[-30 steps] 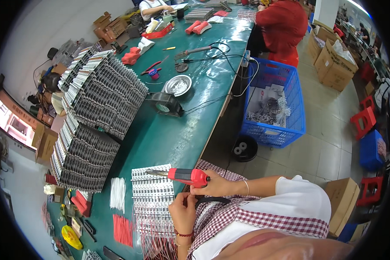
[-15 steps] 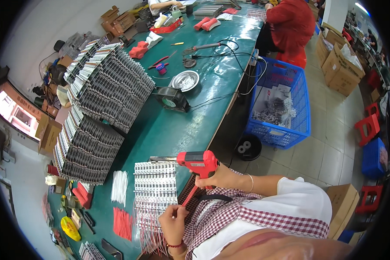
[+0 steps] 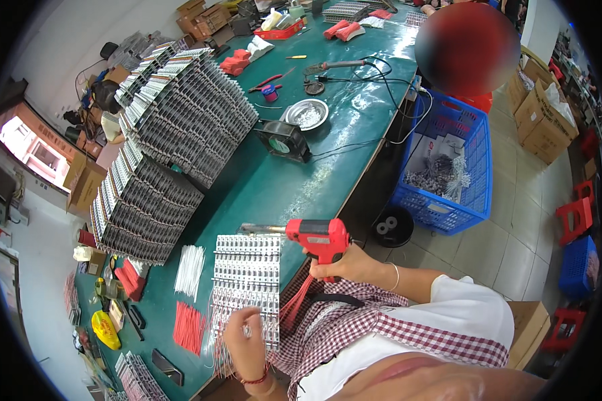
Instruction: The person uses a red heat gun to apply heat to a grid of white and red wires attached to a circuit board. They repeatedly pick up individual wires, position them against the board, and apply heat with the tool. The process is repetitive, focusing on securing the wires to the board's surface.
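the soldering gun [image 3: 318, 235] has a smooth plastic body and a barrel of bare metal. the tabletop [image 3: 247, 194] is smooth and glossy, catching bright glare. the bowl [image 3: 324, 107] is shiny metal, the box fan [image 3: 274, 144] dark plastic. the crate [image 3: 441, 215] is perforated plastic. the checked apron [image 3: 408, 332] and white sleeve [image 3: 475, 301] are matt cloth, the carton [image 3: 545, 127] dull cardboard, the floor tiles [image 3: 508, 194] smooth with a soft sheen.

Right-hand grip [image 3: 346, 264] clenches at five o'clock, forearm [image 3: 415, 283] angling toward four; left-hand grip [image 3: 245, 339], loosely curled, lifts at seven.
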